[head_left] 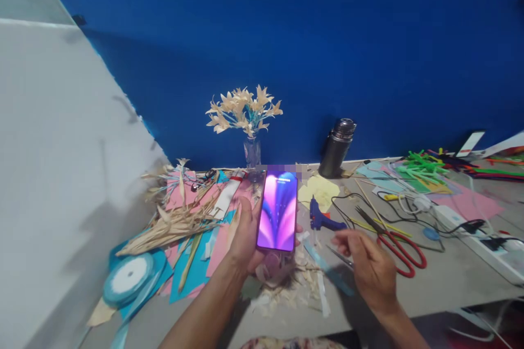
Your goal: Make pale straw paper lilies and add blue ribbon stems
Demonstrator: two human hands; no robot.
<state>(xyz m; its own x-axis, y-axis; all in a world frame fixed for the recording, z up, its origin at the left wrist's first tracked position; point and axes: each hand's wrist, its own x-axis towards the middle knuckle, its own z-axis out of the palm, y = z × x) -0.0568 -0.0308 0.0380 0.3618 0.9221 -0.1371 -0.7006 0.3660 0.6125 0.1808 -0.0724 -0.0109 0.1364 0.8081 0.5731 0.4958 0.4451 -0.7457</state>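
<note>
Over the counter (442, 283) my left hand (245, 240) clasps the phone (278, 210), likely slick and fragile, by its edges, while right of it my right hand (370, 267) half-curls, hold unclear.

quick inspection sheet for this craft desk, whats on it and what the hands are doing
surface: grey table, back half covered with coloured paper.
job's things: phone, screen lit, held above pale scraps.
clutter: blue glue gun, red scissors, ribbon spool, dried leaf strips, green pipe cleaners, paper flowers in a vase, dark flask.
hands: left hand grips the phone; right hand is low beside a thin metal tool, grip unclear.
cables: black cables cross toward a white power strip.
surroundings: blue wall behind, white panel at left.
</note>
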